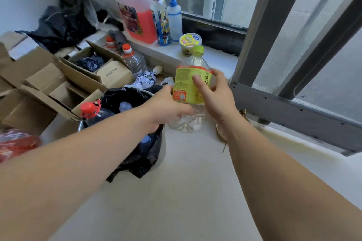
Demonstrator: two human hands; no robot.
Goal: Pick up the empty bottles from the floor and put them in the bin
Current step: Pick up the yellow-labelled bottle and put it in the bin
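Note:
A clear empty bottle [189, 86] with a yellow-green label and a lime cap stands upright above the floor, held between both hands. My left hand [166, 106] grips its lower left side. My right hand [215, 94] wraps its right side, thumb across the label. Just left of the bottle sits the bin [137, 152], lined with a black bag, with several bottles inside. A large red-capped bottle [94, 111] leans at the bin's left rim. Another clear bottle with an orange cap [133, 58] stands behind the bin beside the boxes.
Open cardboard boxes [58, 84] crowd the left. A low ledge [215, 58] holds a pink jug [137, 10], two bottles and a yellow-lidded cup [190, 42]. A sliding window frame [284, 107] bounds the right. Pale floor [186, 182] lies below my arms.

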